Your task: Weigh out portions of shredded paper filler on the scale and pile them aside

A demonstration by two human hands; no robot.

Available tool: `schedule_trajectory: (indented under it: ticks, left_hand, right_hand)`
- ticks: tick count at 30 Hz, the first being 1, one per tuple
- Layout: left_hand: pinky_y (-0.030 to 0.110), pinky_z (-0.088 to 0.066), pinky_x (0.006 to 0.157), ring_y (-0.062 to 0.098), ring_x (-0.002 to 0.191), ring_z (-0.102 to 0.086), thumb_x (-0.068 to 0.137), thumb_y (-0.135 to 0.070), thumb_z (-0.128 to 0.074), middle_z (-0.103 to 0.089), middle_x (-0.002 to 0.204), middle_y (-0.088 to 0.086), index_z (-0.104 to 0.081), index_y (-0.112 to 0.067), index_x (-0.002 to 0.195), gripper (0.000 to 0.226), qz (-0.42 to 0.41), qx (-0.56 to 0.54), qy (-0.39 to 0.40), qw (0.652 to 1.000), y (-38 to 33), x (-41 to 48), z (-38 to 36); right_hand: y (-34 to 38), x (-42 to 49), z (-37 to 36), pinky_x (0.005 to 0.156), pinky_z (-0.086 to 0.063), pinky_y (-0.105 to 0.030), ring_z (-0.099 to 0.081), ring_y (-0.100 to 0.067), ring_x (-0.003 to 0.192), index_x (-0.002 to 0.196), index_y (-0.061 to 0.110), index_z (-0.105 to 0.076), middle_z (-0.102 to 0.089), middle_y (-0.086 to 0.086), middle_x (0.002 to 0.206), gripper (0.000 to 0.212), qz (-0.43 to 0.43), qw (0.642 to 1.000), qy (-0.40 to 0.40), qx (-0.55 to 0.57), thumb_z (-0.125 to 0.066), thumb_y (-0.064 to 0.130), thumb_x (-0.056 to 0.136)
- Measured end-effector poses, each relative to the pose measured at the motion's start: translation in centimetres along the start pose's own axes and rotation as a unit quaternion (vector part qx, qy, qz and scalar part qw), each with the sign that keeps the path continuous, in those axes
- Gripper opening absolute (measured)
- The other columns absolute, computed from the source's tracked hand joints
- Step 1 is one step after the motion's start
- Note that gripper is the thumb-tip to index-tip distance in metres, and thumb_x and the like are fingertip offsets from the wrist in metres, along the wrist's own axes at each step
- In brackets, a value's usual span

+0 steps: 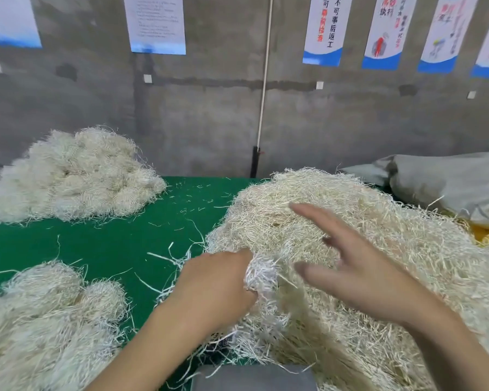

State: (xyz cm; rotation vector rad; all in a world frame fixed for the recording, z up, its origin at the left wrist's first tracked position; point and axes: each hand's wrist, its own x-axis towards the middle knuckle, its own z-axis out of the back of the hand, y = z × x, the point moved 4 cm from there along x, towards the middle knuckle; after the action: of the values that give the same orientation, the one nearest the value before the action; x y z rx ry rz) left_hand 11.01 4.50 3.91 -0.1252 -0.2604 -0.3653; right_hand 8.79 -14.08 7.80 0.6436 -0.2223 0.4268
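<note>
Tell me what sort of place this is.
Probably a small packing workshop: a bare concrete wall hung with printed posters, a green-covered worktable, and big heaps of shredded paper filler.

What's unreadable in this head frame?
Head view:
Scale: none identifiable; grey slab cut by bottom edge, shreds over it.
Left hand fingertips: buried in clump it grips.
Right hand: motion-blurred, contact with big pile unclear.
Wall sheet text: too small.

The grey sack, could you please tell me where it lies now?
In the head view the grey sack lies at the far right by the wall, just behind the big paper pile.
</note>
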Motion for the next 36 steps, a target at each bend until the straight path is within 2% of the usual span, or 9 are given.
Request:
schedule_trajectory:
  ticks: [3, 8, 12, 15, 19, 24, 27, 30, 36]
  left_hand:
    - [0.020, -0.049, 0.089, 0.007, 0.101, -0.060, 0.080, -0.028, -0.073, -0.058, 0.124, -0.011, -0.031, -0.030, 0.145, 0.077, -0.039, -0.101, -0.012, 0.994, -0.9, 0.4, -1.0]
    - [0.033, -0.051, 0.087, -0.001, 0.098, -0.052, 0.077, -0.030, -0.060, -0.039, 0.129, -0.014, -0.017, -0.054, 0.127, 0.071, -0.017, -0.319, 0.010, 0.947, -1.8, -0.9, -1.8]
    - [0.034, -0.038, 0.103, 0.001, 0.126, -0.037, 0.076, -0.051, -0.054, -0.006, 0.134, -0.039, -0.001, -0.064, 0.129, 0.076, -0.044, -0.344, 0.028, 0.938, -2.1, -2.2, -1.7]
    - [0.019, -0.035, 0.099, -0.019, 0.118, -0.038, 0.083, -0.060, -0.046, -0.022, 0.148, -0.029, -0.020, -0.056, 0.139, 0.062, -0.047, -0.298, -0.048, 0.952, -1.4, -3.4, -0.4]
    - [0.023, -0.047, 0.087, -0.013, 0.102, -0.056, 0.085, -0.057, -0.054, -0.063, 0.106, -0.034, -0.067, -0.045, 0.100, 0.023, 0.047, -0.336, -0.262, 0.903, 1.7, -5.5, 2.2]
    - [0.013, -0.052, 0.076, -0.014, 0.102, -0.061, 0.052, -0.081, -0.068, -0.054, 0.120, -0.032, -0.028, -0.061, 0.132, 0.092, 0.115, -0.643, -0.023, 0.757, -0.5, -5.7, -1.2]
    - [0.033, -0.050, 0.100, 0.015, 0.104, -0.068, 0.041, -0.084, -0.074, -0.070, 0.113, -0.008, -0.054, -0.028, 0.124, 0.102, 0.130, -0.734, 0.067, 0.664, -3.5, -5.6, -4.0]
    - [0.038, -0.045, 0.103, 0.014, 0.109, -0.065, 0.035, -0.083, -0.078, -0.073, 0.112, 0.005, -0.079, -0.025, 0.094, 0.082, 0.191, -0.799, -0.025, 0.570, -3.3, -5.0, -4.0]
    - [0.041, -0.049, 0.098, 0.015, 0.093, -0.071, 0.055, -0.039, -0.088, -0.076, 0.099, -0.001, -0.075, -0.016, 0.092, 0.045, 0.236, -0.776, -0.151, 0.566, 0.3, -5.6, -2.3]
  right_hand:
    - [0.0, 0.8, -6.6, 0.112, -0.035, -0.044, -0.019, 0.003, 0.144, 0.135, 0.077, -0.006, -0.003, 0.041, 0.153, 0.104, 0.004, 0.974, 0.124, 0.188, -0.077, 0.070, 0.059]
    - [-2.2, 0.7, -11.8, 0.080, -0.049, -0.016, -0.061, 0.001, 0.094, 0.117, 0.016, -0.058, -0.067, 0.001, 0.107, 0.109, -0.144, 0.848, 0.112, 0.498, -0.088, 0.074, 0.030]
    - [-1.7, 0.6, -12.6, 0.068, -0.054, -0.025, -0.061, 0.001, 0.091, 0.118, 0.036, -0.066, -0.063, 0.026, 0.110, 0.089, -0.211, 0.794, 0.064, 0.566, -0.085, 0.071, 0.039]
    - [-1.5, 0.7, -11.1, 0.070, -0.049, -0.032, -0.052, -0.009, 0.105, 0.128, 0.030, -0.058, -0.054, 0.016, 0.115, 0.095, -0.240, 0.802, 0.004, 0.547, -0.081, 0.064, 0.042]
    - [-0.9, 0.7, -8.2, 0.081, -0.038, -0.036, -0.049, -0.013, 0.108, 0.138, 0.018, -0.048, -0.054, 0.001, 0.135, 0.084, -0.226, 0.810, -0.089, 0.534, -0.071, 0.050, 0.064]
    - [1.8, 0.2, -7.3, 0.096, -0.034, -0.046, -0.037, -0.012, 0.129, 0.109, 0.033, -0.060, -0.042, 0.005, 0.141, 0.049, -0.194, 0.840, -0.232, 0.451, -0.043, 0.060, 0.071]
    - [4.1, 0.2, -9.3, 0.086, -0.036, -0.030, -0.050, 0.009, 0.092, 0.095, 0.033, -0.060, -0.052, 0.010, 0.106, 0.038, -0.138, 0.884, -0.168, 0.415, -0.038, 0.062, 0.085]
    - [3.8, -0.5, -12.0, 0.112, -0.037, -0.044, -0.043, -0.006, 0.135, 0.144, 0.025, -0.045, -0.041, 0.007, 0.151, 0.085, -0.168, 0.910, -0.043, 0.377, -0.040, 0.077, 0.078]
    - [1.9, -4.4, -10.0, 0.078, -0.056, -0.017, -0.069, -0.004, 0.102, 0.096, 0.064, -0.066, -0.069, 0.033, 0.101, 0.029, -0.094, 0.892, 0.039, 0.441, -0.075, 0.055, 0.070]
